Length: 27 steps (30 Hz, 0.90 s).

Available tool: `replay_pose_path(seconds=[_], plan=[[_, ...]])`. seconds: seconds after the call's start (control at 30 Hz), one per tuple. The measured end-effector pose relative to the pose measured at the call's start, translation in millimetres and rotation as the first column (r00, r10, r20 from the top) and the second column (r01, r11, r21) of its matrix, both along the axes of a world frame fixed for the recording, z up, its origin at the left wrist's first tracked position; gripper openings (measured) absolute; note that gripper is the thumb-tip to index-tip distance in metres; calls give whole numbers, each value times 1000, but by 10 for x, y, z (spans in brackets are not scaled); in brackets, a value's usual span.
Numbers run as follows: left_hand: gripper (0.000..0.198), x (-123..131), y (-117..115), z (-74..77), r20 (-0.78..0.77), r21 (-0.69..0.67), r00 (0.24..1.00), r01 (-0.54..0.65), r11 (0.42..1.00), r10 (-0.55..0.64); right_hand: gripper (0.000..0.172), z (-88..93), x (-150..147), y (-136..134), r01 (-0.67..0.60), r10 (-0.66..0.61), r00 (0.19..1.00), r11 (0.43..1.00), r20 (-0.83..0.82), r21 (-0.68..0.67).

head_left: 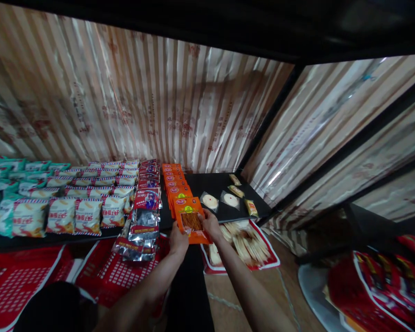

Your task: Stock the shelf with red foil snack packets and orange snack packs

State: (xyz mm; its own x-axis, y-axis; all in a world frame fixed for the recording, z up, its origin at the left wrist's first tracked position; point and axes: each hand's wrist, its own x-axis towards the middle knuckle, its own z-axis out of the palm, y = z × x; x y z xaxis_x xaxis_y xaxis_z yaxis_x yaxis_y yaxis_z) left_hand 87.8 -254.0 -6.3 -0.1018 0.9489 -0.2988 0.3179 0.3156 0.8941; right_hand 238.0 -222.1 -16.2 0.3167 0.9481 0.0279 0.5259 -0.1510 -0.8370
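Between my two hands is an orange snack packet [191, 220] with a clear window showing brown sticks inside. My left hand [179, 240] grips its lower left edge, and my right hand [210, 224] grips its right edge. Just behind it, a row of matching orange packets [174, 182] overlaps toward the back of the black shelf [193, 180]. To the left of that row lie dark red and silver packets [145, 212], some hanging over the shelf's front edge. Right of the held packet sit two round white items in clear wrap [210, 201].
White shrimp-snack bags [88, 216] and teal bags [2, 216] fill the shelf's left side. Small yellow packets [251, 208] lie at the right end. Below stand red baskets [24, 272], a basket of pale packets [275, 263] and a basket of red packets [356, 276]. Striped sheeting [141, 92] hangs behind.
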Motion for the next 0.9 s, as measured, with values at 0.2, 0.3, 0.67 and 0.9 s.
replay_pose_path(seconds=[0.2, 0.3, 0.67, 0.9], plan=[[59, 39, 124, -28, -62, -8, 997, -43, 999, 43, 43, -82, 29, 146, -39, 36, 994, 999, 99, 31], [57, 50, 176, -13, -105, -7, 993, -54, 998, 53, 36, -99, 18, 217, -82, 75, 986, 996, 152, 37], [42, 164, 218, 109, -340, 8, 940, -17, 1000, 18, 33, -44, 17, 386, -190, 186, 922, 981, 339, -20], [41, 166, 205, 138, -484, -21, 875, -1, 1000, -9, 34, -45, 40, 420, -269, 257, 895, 963, 364, -18]])
